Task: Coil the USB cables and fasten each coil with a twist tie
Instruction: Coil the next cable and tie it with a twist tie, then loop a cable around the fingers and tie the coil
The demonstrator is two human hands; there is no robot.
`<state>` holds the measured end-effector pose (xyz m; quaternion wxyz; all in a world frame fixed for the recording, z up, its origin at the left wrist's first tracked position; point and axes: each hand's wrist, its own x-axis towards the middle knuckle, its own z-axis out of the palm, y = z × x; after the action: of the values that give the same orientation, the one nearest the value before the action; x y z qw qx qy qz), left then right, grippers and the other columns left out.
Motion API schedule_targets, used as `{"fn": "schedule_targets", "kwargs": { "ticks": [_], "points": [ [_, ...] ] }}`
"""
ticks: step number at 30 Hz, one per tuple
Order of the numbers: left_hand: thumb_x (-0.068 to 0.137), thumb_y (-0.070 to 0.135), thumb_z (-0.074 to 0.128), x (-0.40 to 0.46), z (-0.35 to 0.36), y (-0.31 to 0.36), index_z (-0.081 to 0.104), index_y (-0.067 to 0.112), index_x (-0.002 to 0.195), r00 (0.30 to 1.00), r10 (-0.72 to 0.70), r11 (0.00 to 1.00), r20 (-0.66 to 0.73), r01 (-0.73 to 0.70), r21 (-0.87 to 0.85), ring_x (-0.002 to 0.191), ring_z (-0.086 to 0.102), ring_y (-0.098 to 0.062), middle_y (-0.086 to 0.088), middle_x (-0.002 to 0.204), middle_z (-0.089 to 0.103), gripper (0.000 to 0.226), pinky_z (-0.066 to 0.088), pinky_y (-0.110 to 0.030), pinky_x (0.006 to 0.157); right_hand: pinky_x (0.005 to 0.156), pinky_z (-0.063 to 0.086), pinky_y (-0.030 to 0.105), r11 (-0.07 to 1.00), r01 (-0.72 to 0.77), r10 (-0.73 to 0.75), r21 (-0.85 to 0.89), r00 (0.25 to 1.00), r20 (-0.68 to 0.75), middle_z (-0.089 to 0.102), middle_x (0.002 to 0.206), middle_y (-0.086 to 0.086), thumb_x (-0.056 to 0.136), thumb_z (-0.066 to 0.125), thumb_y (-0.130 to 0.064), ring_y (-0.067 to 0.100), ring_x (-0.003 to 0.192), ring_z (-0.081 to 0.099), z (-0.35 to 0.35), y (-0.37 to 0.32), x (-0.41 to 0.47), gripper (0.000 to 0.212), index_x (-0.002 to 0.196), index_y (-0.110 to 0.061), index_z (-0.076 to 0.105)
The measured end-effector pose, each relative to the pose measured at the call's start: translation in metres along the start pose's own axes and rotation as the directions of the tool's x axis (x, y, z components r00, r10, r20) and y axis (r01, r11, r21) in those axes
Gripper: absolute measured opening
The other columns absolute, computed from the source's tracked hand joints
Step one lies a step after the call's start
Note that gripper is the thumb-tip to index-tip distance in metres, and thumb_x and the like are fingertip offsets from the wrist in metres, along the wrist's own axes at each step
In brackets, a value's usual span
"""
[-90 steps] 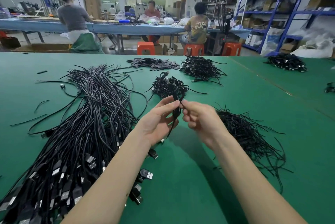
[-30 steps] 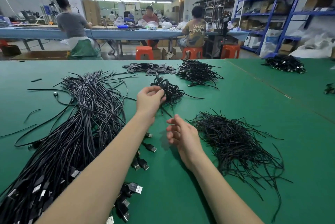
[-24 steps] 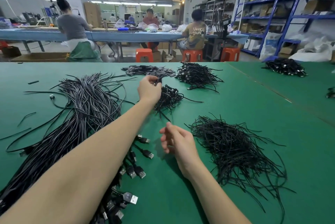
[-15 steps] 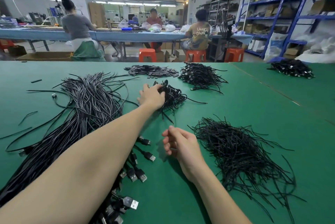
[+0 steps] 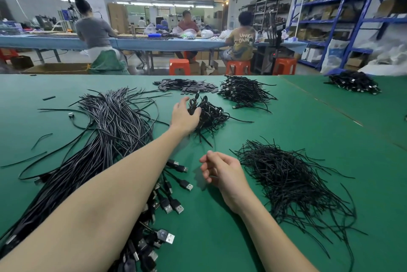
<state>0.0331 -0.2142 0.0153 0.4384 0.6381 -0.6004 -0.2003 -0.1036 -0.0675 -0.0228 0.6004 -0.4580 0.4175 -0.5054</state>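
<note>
Loose USB cables [image 5: 105, 130] lie in a long bundle on your left. Your left hand [image 5: 184, 115] rests on the pile of tied coils [image 5: 209, 115], fingers relaxed, gripping nothing I can see. Your right hand [image 5: 222, 172] hangs loosely curled, empty, beside the twist ties [image 5: 293, 183]. You're between coils, I judge — next, pull one fresh cable.

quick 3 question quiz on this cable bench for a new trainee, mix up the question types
1. True or false: the right hand is gripping a twist tie.
2. The left hand rests on: A) the long bundle of loose black USB cables B) the small heap of coiled black cables C) the flat grey pile of tags
3. Fill in: the spread heap of thin black twist ties lies to the ____ of the right hand.

Key: 1 false; 2 B; 3 right
</note>
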Motion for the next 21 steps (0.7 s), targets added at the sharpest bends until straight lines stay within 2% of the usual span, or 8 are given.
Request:
{"fn": "schedule_targets", "kwargs": {
  "ticks": [2, 5, 9, 12, 15, 17, 19, 21],
  "points": [
    [0.097, 0.033, 0.058, -0.012, -0.006, 0.001, 0.039, 0.014, 0.143, 0.997, -0.064, 0.997, -0.052, 0.062, -0.046, 0.128, 0.045, -0.026, -0.013, 0.145, 0.042, 0.054, 0.032, -0.035, 0.108, 0.047, 0.041, 0.018, 1.000, 0.004, -0.004, -0.004, 1.000, 0.002, 0.061, 0.062, 0.003, 0.105, 0.051, -0.015, 0.010, 0.049, 0.050, 0.000, 0.000, 0.000, 0.030, 0.082, -0.003, 0.066],
    [0.096, 0.031, 0.058, -0.037, -0.013, 0.001, 0.048, 0.011, 0.130, 0.991, -0.128, 0.991, -0.036, 0.127, -0.032, 0.105, 0.046, -0.019, -0.012, 0.134, 0.048, 0.041, 0.035, -0.029, 0.097, 0.047, 0.040, 0.018, 1.000, 0.017, -0.017, -0.011, 1.000, 0.003, 0.060, 0.061, 0.004, 0.105, 0.050, -0.014, 0.010, 0.048, 0.050, 0.001, 0.001, 0.000, 0.031, 0.080, -0.004, 0.066],
    [0.094, 0.029, 0.059, -0.077, -0.025, 0.006, 0.061, 0.017, 0.107, 0.997, -0.052, 0.992, -0.056, 0.046, -0.115, 0.102, 0.059, -0.015, 0.004, 0.108, 0.064, 0.018, 0.040, -0.027, 0.088, 0.046, 0.040, 0.018, 0.999, 0.038, -0.038, -0.036, 0.999, -0.003, 0.060, 0.061, 0.004, 0.105, 0.050, -0.013, 0.010, 0.047, 0.050, 0.003, 0.002, -0.001, 0.032, 0.078, -0.005, 0.065],
    [0.095, 0.033, 0.060, -0.102, -0.034, 0.008, 0.064, 0.024, 0.096, 0.999, 0.022, 0.991, 0.034, -0.018, -0.131, 0.094, 0.064, -0.013, 0.013, 0.096, 0.067, 0.010, 0.043, -0.027, 0.082, 0.045, 0.040, 0.018, 0.997, 0.057, -0.058, -0.055, 0.998, -0.020, 0.060, 0.060, 0.004, 0.105, 0.050, -0.013, 0.010, 0.046, 0.049, 0.003, 0.003, -0.002, 0.032, 0.078, -0.005, 0.065],
    [0.097, 0.033, 0.057, -0.113, -0.044, 0.008, 0.067, 0.024, 0.093, 0.989, 0.041, 0.995, 0.143, -0.028, -0.093, 0.093, 0.066, -0.015, 0.009, 0.096, 0.070, 0.014, 0.048, -0.030, 0.083, 0.046, 0.041, 0.019, 0.991, 0.081, -0.085, -0.106, 0.996, -0.031, 0.061, 0.061, 0.004, 0.105, 0.051, -0.013, 0.011, 0.047, 0.050, 0.004, 0.005, -0.003, 0.032, 0.078, -0.005, 0.066],
    [0.098, 0.025, 0.051, -0.117, -0.053, 0.006, 0.067, 0.024, 0.092, 0.983, 0.067, 0.998, 0.169, -0.066, -0.012, 0.092, 0.066, -0.015, 0.008, 0.095, 0.071, 0.017, 0.049, -0.029, 0.082, 0.047, 0.042, 0.019, 0.988, 0.087, -0.093, -0.131, 0.995, -0.039, 0.062, 0.061, 0.004, 0.105, 0.051, -0.014, 0.011, 0.048, 0.052, 0.005, 0.006, -0.003, 0.031, 0.079, -0.005, 0.066],
    [0.096, 0.013, 0.044, -0.119, -0.061, 0.002, 0.063, 0.024, 0.098, 0.975, 0.112, 0.967, 0.190, -0.151, 0.206, 0.096, 0.063, -0.019, 0.006, 0.103, 0.070, 0.022, 0.049, -0.034, 0.089, 0.047, 0.043, 0.020, 0.985, 0.084, -0.090, -0.150, 0.995, -0.038, 0.062, 0.062, 0.003, 0.104, 0.052, -0.013, 0.011, 0.049, 0.052, 0.005, 0.006, -0.003, 0.031, 0.079, -0.005, 0.067],
    [0.089, 0.008, 0.043, -0.123, -0.066, -0.002, 0.053, 0.023, 0.103, 0.967, 0.131, 0.841, 0.219, -0.226, 0.492, 0.106, 0.055, -0.023, 0.003, 0.112, 0.065, 0.023, 0.043, -0.040, 0.096, 0.047, 0.042, 0.020, 0.989, 0.073, -0.078, -0.133, 0.996, -0.039, 0.062, 0.062, 0.004, 0.104, 0.051, -0.013, 0.011, 0.049, 0.052, 0.004, 0.005, -0.002, 0.030, 0.079, -0.005, 0.067]
  ]
}}
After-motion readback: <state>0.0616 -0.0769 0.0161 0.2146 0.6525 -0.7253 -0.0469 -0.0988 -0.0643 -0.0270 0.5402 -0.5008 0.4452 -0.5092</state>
